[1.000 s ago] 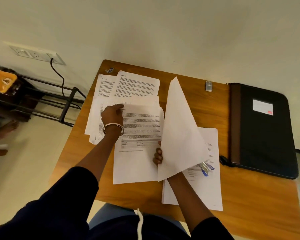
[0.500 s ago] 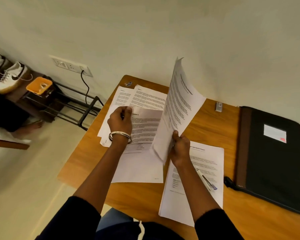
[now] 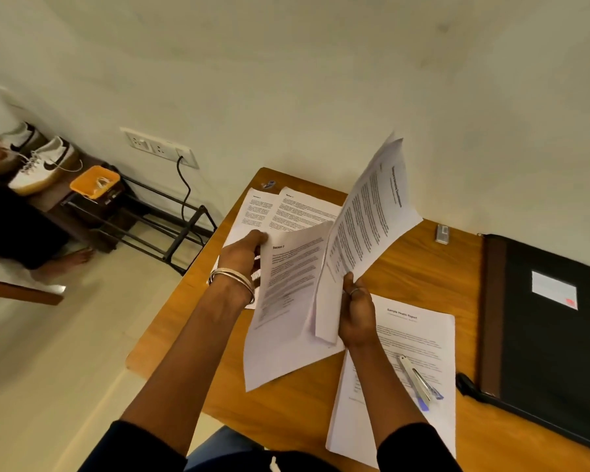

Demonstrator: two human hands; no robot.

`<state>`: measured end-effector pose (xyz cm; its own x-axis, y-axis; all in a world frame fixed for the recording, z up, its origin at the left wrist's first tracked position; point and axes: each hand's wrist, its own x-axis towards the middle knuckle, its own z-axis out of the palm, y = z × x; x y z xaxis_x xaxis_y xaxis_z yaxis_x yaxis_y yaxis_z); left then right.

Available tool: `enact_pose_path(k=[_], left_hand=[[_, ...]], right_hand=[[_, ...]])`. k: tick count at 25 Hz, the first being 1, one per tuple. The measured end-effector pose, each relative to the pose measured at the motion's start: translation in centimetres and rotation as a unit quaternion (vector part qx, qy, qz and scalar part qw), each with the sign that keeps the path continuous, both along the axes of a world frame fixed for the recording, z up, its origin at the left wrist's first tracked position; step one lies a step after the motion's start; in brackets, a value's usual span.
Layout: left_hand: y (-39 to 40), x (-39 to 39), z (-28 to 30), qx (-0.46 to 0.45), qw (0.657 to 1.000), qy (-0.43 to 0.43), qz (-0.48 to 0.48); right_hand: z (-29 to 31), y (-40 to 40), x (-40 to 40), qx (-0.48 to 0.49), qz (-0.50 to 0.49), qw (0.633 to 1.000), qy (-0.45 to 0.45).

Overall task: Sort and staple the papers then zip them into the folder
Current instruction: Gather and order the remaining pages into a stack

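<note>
Head view: sorting looks unfinished. Left of the stapler [image 3: 419, 379], the right hand [image 3: 356, 315] pinches a raised sheaf of printed pages [image 3: 365, 233], while the left hand [image 3: 241, 258] grips a "Section" sheet [image 3: 286, 301] by its edge. More pages [image 3: 297, 207] lie further left on the counter [image 3: 413, 277]. The stapler rests on the "Sample Health Report" stack [image 3: 419, 335]; right of it, the black zip folder [image 3: 556, 338] lies shut. Stapling and zipping seemingly remain.
</note>
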<state>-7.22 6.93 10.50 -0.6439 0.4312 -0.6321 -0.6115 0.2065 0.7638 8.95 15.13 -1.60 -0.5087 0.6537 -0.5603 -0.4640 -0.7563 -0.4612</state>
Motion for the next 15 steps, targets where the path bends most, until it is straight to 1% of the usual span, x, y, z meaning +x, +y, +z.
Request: enact_pose_path(k=[2,4,6,8,10,12,15], left_hand=[[0.0,-0.5,0.6,0.026,0.999,0.024,-0.029],[0.1,-0.7,1.4,0.056,0.996,0.055,-0.043],[0.3,-1.0,2.3,0.061,0.994,0.070,-0.055],[0.4,-1.7,2.8,0.068,0.994,0.048,-0.069],[0.3,-2.1,3.3,0.081,0.991,0.015,-0.110],[0.2,-2.6,3.6,0.089,0.984,0.022,-0.152],[-0.1,-3.4,4.1,0.107,0.980,0.021,-0.166]], right_hand=[[0.8,0.2,-0.3,0.000,-0.004,0.999,0.043],[1.4,0.8,-0.8,0.008,-0.012,0.999,0.047],[1.7,1.4,-1.6,0.029,-0.005,0.998,0.062],[1.8,1.6,-2.6,0.039,0.011,0.997,0.059],[1.5,1.5,-3.3,0.048,0.011,0.998,0.047],[1.7,1.6,-3.9,0.056,0.001,0.996,0.071],[2.6,1.8,-4.6,0.055,-0.029,0.991,0.115]])
